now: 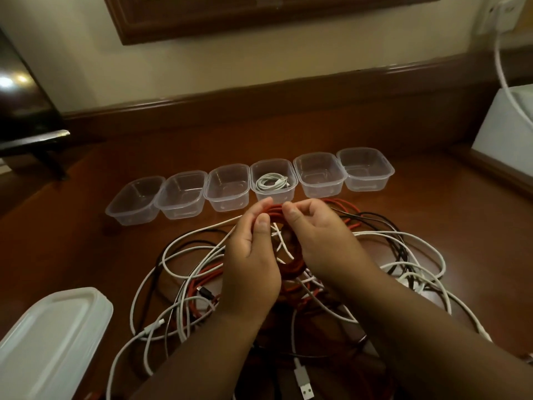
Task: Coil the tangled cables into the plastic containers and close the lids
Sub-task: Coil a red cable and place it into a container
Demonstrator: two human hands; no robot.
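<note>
Both grips, left hand (pixel 251 264) and right hand (pixel 320 241), pinch red cable (pixel 291 268) coil; loops are best kept tight.

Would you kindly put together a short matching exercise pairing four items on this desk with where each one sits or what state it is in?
Column one:
1. red cable coil
2. coiled white cable
3. stack of lids
4. leftmost container

Column two:
A. at the near left corner of the desk
B. inside the fourth container from the left
C. open, with no cable in it
D. held in both hands, left hand and right hand, above the tangled cables

Pairs: 1-D, 2-B, 3-A, 4-C
</note>
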